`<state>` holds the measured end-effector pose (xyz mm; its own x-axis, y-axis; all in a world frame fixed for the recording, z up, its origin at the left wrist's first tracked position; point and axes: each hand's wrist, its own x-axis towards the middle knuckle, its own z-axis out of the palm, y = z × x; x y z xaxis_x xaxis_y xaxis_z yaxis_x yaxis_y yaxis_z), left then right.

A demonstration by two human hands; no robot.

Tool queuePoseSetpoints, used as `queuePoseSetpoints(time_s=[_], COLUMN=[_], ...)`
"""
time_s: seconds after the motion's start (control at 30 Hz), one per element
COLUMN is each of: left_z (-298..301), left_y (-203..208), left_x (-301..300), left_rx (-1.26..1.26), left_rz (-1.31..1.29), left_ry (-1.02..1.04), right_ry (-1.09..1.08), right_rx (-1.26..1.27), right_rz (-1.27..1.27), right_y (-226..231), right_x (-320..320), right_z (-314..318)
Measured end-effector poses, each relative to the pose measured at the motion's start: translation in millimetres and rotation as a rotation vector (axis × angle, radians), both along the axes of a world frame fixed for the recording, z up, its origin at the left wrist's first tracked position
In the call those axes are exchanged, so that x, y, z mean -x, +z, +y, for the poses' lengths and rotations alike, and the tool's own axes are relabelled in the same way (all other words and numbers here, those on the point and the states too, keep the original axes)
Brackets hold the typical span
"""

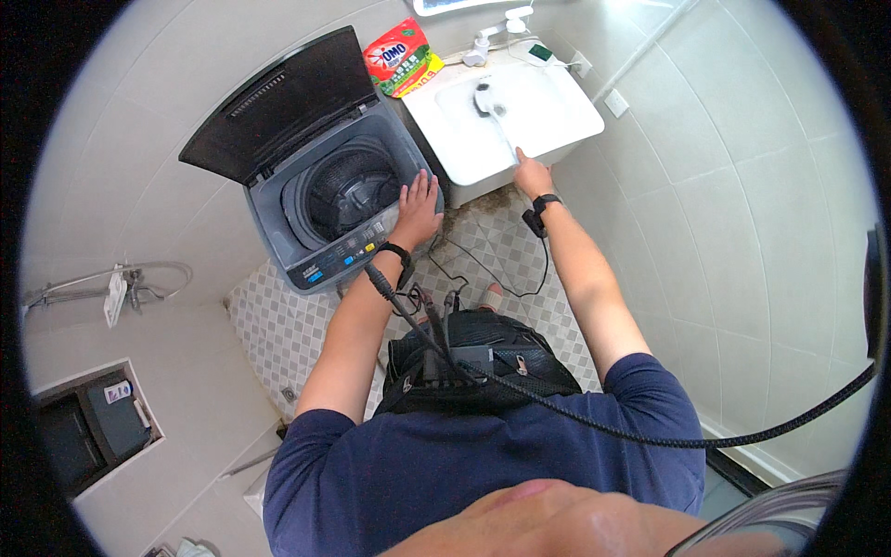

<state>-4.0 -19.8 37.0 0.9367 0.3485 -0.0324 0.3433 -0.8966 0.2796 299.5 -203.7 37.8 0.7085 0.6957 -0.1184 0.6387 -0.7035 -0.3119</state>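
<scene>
My left hand (pixel 418 212) rests with its fingers stretched out on the right front rim of a grey top-loading washing machine (pixel 269 209). The machine's dark lid (pixel 278 102) stands raised, and the drum (pixel 348 190) inside shows. Over the front edge of the white washbasin (pixel 455 139), my right hand (pixel 532 174) is closed on the end of a long, thin white handle. It looks like the handle of a brush (pixel 504 136), whose dark head lies in the bowl near the drain. The head's details are too small to make out.
A red and green detergent bag (pixel 404 60) stands between the lid and the basin. Behind the bowl are a white tap (pixel 478 51) and a dark green pad (pixel 540 53). Black cables (pixel 501 278) hang over the tiled floor. A shower fitting (pixel 121 288) is on the left wall.
</scene>
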Motion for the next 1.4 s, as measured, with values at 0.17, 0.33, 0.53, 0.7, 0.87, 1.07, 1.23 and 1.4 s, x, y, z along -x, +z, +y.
queuePoseSetpoints(time_s=[0.17, 0.33, 0.53, 0.7, 0.87, 1.07, 1.23, 1.4], left_z=[0, 0, -1, -3, -2, -1, -2, -2], left_y=[-2, -8, -3, 0, -1, 2, 9, 13], left_x=[-3, -2, 0, 0, -1, 1, 2, 1], left_rx=[0.013, -0.003, -0.003, -0.008, -0.045, -0.018, 0.031, 0.070], left_rz=[0.055, -0.024, 0.000, 0.007, 0.044, 0.058, 0.042, 0.087], left_ry=[0.016, 0.022, 0.013, 0.019, 0.015, 0.011, 0.020, 0.029], right_ry=[0.018, 0.150, 0.130, 0.094, 0.047, -0.017, 0.116, 0.211], right_rx=[-0.014, -0.008, -0.120, -0.137, -0.001, 0.055, 0.079, 0.084], right_rz=[0.057, 0.070, 0.018, 0.011, 0.019, -0.010, 0.042, 0.101], right_y=[22, 48, 57, 38, 25, 39, 80, 123], right_x=[-18, -11, 23, 36, 17, -11, -9, -3], right_z=[-7, -27, -25, -4, -1, -18, -38, -61])
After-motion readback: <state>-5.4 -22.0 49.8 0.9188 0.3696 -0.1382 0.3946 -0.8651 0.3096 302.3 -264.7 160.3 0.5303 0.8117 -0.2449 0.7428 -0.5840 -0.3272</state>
